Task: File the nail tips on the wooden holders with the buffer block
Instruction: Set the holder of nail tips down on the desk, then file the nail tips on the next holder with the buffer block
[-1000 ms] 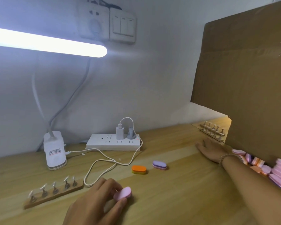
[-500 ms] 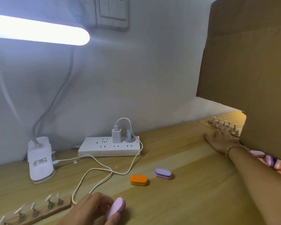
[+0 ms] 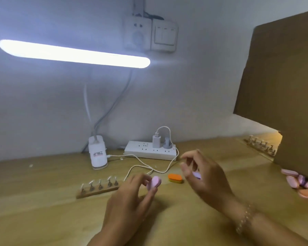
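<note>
Right hand is back from far wooden holder to centre, fingers curled, grip unclear in blur; left hand pinches pink buffer block near front holder, filing not started.

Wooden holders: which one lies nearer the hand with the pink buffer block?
The wooden holder in front of the lamp base, just beside the left hand pinching the pink buffer block; the other holder sits far right by the cardboard.

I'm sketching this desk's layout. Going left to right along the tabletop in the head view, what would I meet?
In order: near wooden holder → pink buffer block → orange buffer block → right hand → far wooden holder → pile of buffer blocks.
</note>
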